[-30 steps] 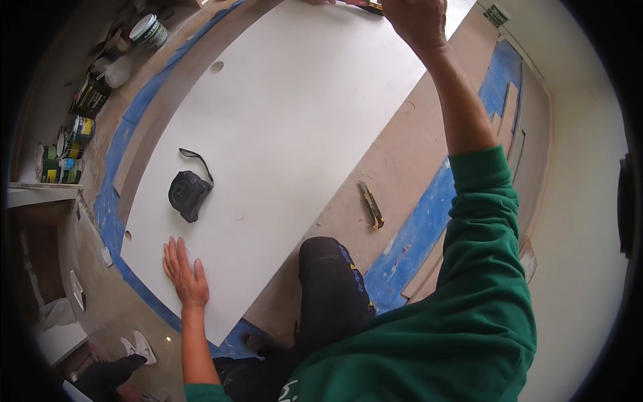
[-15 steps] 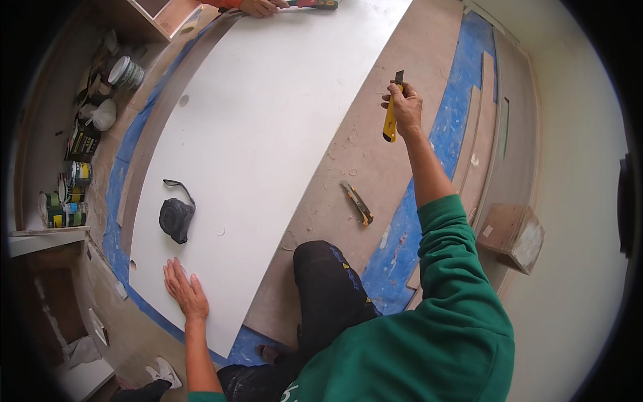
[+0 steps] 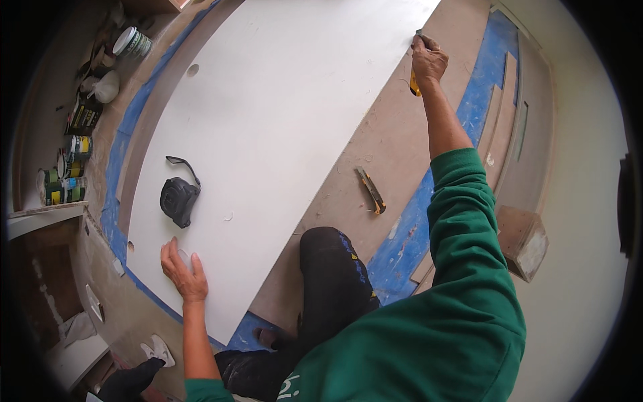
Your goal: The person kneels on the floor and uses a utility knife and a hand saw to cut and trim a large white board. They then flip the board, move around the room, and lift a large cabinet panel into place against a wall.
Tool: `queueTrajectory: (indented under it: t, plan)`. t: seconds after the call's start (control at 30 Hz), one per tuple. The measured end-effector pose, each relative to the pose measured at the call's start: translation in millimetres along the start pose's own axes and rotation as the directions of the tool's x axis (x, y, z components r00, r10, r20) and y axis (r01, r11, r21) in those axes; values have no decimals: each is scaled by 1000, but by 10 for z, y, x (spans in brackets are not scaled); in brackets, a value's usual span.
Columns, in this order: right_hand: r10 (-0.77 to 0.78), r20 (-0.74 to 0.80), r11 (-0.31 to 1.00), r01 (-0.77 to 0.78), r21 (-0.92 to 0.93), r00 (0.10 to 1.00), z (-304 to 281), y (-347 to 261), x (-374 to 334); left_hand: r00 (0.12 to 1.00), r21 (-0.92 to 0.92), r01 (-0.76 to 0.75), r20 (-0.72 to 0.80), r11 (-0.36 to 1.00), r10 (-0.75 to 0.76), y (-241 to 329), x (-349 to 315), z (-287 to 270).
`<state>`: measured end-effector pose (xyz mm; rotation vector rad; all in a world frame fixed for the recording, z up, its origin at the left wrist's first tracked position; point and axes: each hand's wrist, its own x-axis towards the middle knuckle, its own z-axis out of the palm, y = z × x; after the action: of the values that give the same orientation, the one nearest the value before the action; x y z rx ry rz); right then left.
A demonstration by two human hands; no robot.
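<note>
Currently, the right hand [image 3: 429,61] has its fingers wrapped around a yellow utility knife [image 3: 414,84], positioned at the right-hand edge of the white board [image 3: 268,120]; blade contact cannot be confirmed. The left hand [image 3: 184,273] grasps nothing: its fingers are spread over the board, near the black tape measure [image 3: 179,201]. For control, it seems advisable to press the board down with the left palm, well clear of the blade, and apply light, even strokes at a constant angle. Avoid kneeling on the second knife [image 3: 370,191], lying on the brown sheet [image 3: 395,147].
</note>
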<state>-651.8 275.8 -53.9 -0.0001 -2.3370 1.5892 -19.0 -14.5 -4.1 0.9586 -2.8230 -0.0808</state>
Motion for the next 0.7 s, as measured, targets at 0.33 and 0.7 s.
queueTrajectory:
  t: [0.33, 0.7]
  plan:
    - [-354, 3, 905, 343, -251, 935, -296, -358, -1297, 999, 31, -45, 24, 999, 44, 31, 103, 68]
    - [-147, 42, 988, 144, 60, 988, -380, -806, -2827, 1000, 39, 9, 4, 999, -9, -98, 1, 65]
